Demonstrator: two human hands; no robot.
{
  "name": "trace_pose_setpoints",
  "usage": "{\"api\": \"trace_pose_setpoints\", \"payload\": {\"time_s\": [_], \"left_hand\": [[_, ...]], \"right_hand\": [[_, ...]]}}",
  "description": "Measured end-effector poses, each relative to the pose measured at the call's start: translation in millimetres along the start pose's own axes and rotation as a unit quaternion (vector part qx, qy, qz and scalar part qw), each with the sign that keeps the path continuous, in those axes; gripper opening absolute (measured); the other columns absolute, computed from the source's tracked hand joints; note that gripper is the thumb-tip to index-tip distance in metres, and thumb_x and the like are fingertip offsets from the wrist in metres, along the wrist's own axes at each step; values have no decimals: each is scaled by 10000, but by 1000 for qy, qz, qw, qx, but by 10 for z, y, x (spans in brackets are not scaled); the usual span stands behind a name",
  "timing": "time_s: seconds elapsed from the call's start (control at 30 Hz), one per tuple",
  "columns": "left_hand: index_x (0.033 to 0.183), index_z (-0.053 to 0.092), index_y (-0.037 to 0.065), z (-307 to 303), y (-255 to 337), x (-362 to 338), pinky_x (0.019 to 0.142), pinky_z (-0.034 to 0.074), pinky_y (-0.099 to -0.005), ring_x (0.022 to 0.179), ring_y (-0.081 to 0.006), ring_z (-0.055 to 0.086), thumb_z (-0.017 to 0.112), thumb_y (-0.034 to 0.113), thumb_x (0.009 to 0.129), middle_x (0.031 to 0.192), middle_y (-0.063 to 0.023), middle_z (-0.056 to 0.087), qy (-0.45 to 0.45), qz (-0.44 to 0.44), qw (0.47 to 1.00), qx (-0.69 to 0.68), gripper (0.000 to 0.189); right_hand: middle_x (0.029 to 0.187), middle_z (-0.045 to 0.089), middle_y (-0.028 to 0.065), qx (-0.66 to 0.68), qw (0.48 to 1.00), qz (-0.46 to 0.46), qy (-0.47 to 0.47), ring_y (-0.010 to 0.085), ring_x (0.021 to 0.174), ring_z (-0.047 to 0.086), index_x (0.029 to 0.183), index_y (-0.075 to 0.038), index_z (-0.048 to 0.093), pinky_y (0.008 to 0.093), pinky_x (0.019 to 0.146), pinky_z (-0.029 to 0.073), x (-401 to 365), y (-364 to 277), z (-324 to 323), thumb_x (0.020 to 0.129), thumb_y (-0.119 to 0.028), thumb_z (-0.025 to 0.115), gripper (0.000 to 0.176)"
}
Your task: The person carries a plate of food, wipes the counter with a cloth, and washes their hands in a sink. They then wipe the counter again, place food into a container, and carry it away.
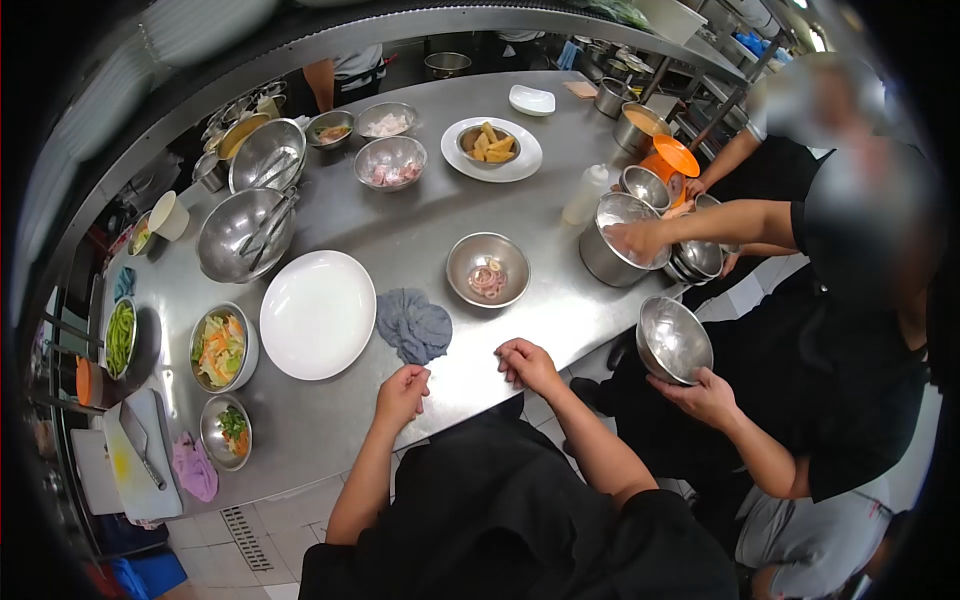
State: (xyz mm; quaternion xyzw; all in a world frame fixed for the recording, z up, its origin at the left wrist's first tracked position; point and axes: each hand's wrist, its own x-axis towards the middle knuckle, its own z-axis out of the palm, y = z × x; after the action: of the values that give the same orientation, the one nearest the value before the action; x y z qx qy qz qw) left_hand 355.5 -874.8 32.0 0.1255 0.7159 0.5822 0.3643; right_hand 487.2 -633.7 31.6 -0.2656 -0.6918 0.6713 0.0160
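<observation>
Near the front edge of the steel table, my left hand (pixel 403 395) is closed with its fingers curled, just below a crumpled blue-grey cloth (pixel 414 326). My right hand (pixel 526 364) rests at the same edge, fingers curled together, and what they hold, if anything, is too small to name. Beyond it stands a metal bowl (pixel 460 268) with sliced onion rings (pixel 488 280) inside. A large white oval plate (pixel 318 315) lies left of the cloth. Neither hand touches the bowl or the plate.
Bowls of cut vegetables (pixel 219 350) stand at left, beside a cutting board (pixel 135 470) with a knife. A plate with fried sticks (pixel 491 145) is farther back. At right, a co-worker reaches into a pot (pixel 612 262) and holds a metal bowl (pixel 675 340).
</observation>
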Motion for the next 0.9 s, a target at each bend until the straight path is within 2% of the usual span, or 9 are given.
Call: {"api": "trace_pose_setpoints", "payload": {"time_s": [0.9], "left_hand": [[966, 590, 39, -14, 9, 3, 346, 329, -215, 414, -64, 455, 568, 240, 908, 678, -26, 572, -11, -6, 1000, -14, 211]], "right_hand": [[724, 615, 36, 30, 1000, 9, 3, 84, 497, 534, 987, -19, 602, 223, 408, 428, 29, -16, -15, 929, -219, 498, 233]]}}
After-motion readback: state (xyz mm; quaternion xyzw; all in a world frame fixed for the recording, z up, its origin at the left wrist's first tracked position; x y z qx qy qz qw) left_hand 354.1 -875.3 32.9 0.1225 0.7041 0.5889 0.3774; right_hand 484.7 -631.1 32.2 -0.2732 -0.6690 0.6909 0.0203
